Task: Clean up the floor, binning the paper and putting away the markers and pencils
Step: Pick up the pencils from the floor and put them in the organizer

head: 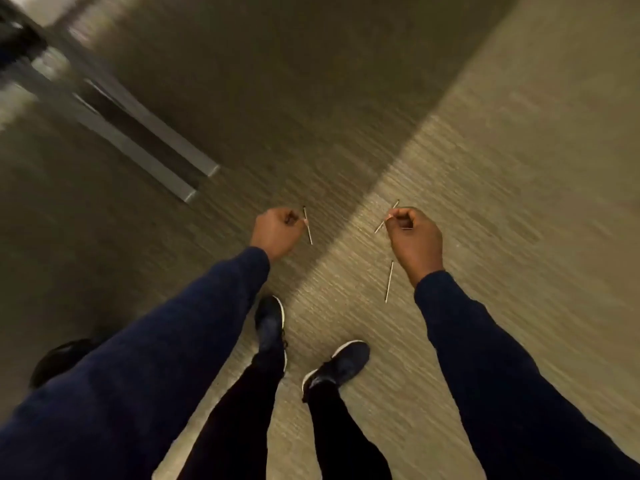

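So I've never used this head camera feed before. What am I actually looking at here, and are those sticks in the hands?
One picture, from a camera worn on the person's head, looking down past their arms to the carpeted floor. No machine: two bare hands in dark blue sleeves. The left hand pinches one thin pencil; the right hand pinches another. A third pencil shows below the right hand; whether held or lying on the floor, I cannot tell. Their dark shoes show below. The picture is blurred.

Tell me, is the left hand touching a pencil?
Touching. The head view shows the left hand pinching a thin pencil between its fingertips, with the pencil hanging above the floor.
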Action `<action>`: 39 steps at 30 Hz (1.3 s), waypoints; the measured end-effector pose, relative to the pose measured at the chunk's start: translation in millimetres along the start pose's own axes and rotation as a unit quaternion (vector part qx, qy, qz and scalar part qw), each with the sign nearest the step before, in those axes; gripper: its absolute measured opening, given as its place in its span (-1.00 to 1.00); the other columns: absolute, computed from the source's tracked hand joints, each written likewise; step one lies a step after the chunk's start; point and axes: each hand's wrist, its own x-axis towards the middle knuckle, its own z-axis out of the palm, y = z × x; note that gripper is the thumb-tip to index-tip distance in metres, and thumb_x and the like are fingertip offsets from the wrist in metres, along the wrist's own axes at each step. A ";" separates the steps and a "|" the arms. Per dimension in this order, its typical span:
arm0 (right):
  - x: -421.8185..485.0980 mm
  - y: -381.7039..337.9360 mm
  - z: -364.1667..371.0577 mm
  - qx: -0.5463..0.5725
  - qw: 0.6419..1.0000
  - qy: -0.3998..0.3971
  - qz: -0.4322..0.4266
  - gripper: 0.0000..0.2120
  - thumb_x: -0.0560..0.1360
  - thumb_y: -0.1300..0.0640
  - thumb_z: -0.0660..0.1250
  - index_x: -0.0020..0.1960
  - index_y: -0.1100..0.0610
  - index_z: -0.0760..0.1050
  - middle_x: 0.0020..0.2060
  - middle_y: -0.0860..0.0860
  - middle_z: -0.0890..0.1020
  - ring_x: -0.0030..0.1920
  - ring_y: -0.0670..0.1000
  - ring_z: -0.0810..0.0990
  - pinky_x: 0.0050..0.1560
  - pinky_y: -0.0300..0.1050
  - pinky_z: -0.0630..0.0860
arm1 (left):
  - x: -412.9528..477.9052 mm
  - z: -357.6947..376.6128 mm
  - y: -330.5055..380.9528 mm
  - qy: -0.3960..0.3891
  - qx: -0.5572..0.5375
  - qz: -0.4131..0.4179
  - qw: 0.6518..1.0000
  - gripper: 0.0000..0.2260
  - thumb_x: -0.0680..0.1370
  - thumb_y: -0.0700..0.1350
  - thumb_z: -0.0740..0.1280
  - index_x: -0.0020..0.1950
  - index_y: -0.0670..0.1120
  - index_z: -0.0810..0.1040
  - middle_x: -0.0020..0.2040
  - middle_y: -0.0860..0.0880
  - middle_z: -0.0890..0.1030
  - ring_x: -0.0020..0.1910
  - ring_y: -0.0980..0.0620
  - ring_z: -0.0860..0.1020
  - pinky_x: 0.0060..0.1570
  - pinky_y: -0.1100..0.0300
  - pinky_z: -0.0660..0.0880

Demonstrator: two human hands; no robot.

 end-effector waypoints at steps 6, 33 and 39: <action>56.9 221.0 51.6 -0.084 0.984 -0.003 0.157 -0.83 0.55 0.10 0.31 0.03 0.14 0.63 -0.08 0.06 0.71 -0.14 0.04 0.63 -0.17 -0.20 0.51 | 111.3 127.3 -120.8 -0.051 0.141 -0.056 0.987 -0.73 0.57 0.02 0.36 0.06 -0.18 0.66 0.08 -0.24 0.69 0.17 -0.27 0.61 0.12 0.06 0.50; 327.4 445.1 209.5 -0.158 0.982 0.061 0.077 -0.69 0.60 0.04 0.19 0.07 0.28 0.51 -0.17 0.08 0.56 -0.20 0.10 0.51 -0.28 -0.12 0.35 | 414.2 278.5 -267.7 -0.092 0.527 0.437 0.723 -0.78 0.50 -0.34 0.35 0.14 -0.22 0.58 0.12 -0.22 0.58 0.11 -0.23 0.53 0.11 -0.08 0.39; 390.5 424.1 242.3 -0.215 0.960 0.033 0.177 -0.73 0.59 0.12 0.27 0.18 0.27 0.55 0.08 0.13 0.66 -0.10 0.09 0.58 -0.18 -0.16 0.43 | 396.5 279.1 -257.5 -0.054 0.382 0.450 0.805 -0.90 0.49 -0.34 0.33 -0.02 -0.23 0.56 -0.09 -0.21 0.57 -0.15 -0.24 0.55 -0.12 -0.08 0.44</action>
